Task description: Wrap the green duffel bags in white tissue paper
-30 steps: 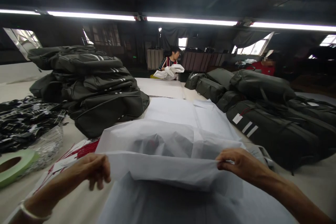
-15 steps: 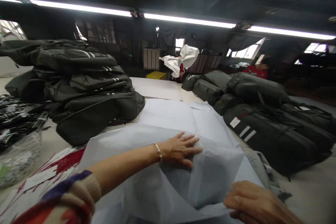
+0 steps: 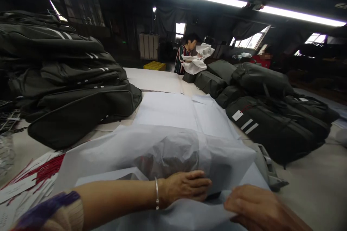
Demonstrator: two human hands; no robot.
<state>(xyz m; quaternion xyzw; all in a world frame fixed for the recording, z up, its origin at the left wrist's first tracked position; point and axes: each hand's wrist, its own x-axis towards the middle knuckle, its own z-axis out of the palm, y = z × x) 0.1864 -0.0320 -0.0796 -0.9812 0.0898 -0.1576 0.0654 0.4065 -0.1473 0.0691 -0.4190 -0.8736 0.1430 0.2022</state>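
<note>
Thin white paper (image 3: 162, 112) covers the table in front of me, its near sheet bulging over something dark. My left hand (image 3: 188, 186), with a bracelet at the wrist, rests palm down on the near sheet, fingers pointing right and slightly apart. Just right of it, my right hand (image 3: 251, 204) has its fingers pressed together on the edge of the paper. A dark gap shows between the sheets near my left fingertips. What lies under the paper is mostly hidden.
Dark bags (image 3: 81, 104) are piled on the left, and more bags (image 3: 271, 122) with white stripes lie on the right. White tags with red strings (image 3: 48, 169) sit at lower left. A grey tape dispenser-like tool (image 3: 268, 169) is at right. Two people stand farther back.
My left hand has come nearer to me over the paper. The near sheet now bulges and creases differently. My right hand has barely moved. The far person has lowered the white sheet.
</note>
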